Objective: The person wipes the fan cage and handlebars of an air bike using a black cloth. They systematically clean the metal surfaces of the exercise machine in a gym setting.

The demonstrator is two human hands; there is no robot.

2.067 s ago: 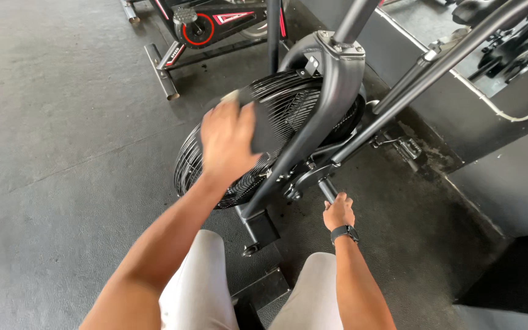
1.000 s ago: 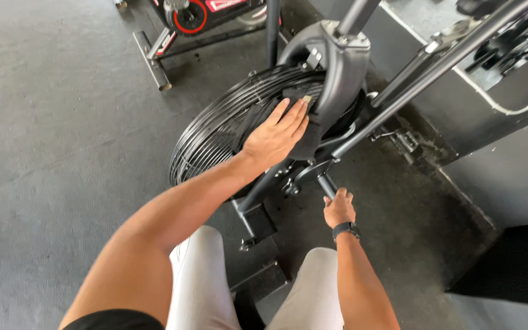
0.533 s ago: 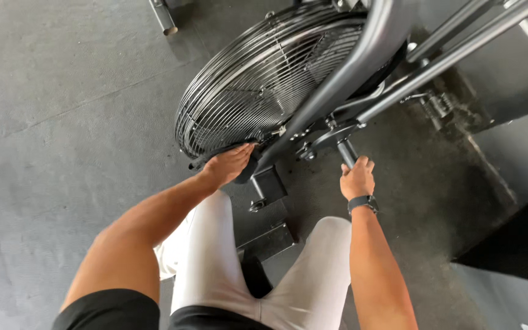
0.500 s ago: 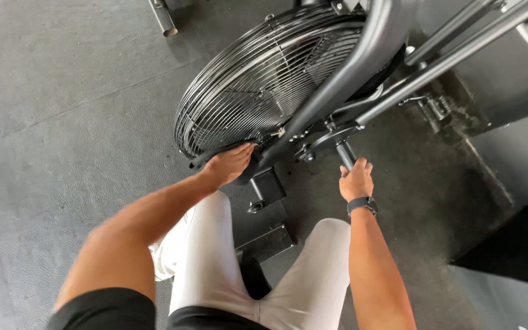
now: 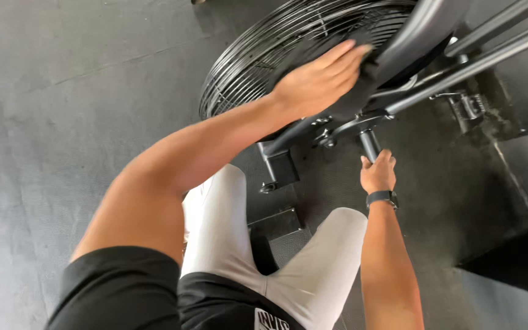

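Against the fan cage: the left hand [image 5: 319, 79] lies flat, fingers straight and together, pressing a dark cloth [image 5: 352, 91] onto the wire fan cage [image 5: 264, 55] of an exercise bike.
Left arm: reaches forward and up from the shoulder, nearly straight, crossing over the white-clad knees.
Left grip: open palm, nothing clasped; the cloth is only pinned under it.
Right hand: the right hand [image 5: 379, 172] is curled around a short dark peg [image 5: 369, 144] just below the cage.
Right grip: fingers wrapped closed on the peg; a dark watch [image 5: 381, 197] sits on the wrist.
Around the cage: grey frame bars [image 5: 459, 61] run past its right side; a metal base foot [image 5: 279, 168] stands beneath it.
Count: two hands, one cloth, one cage, one peg.
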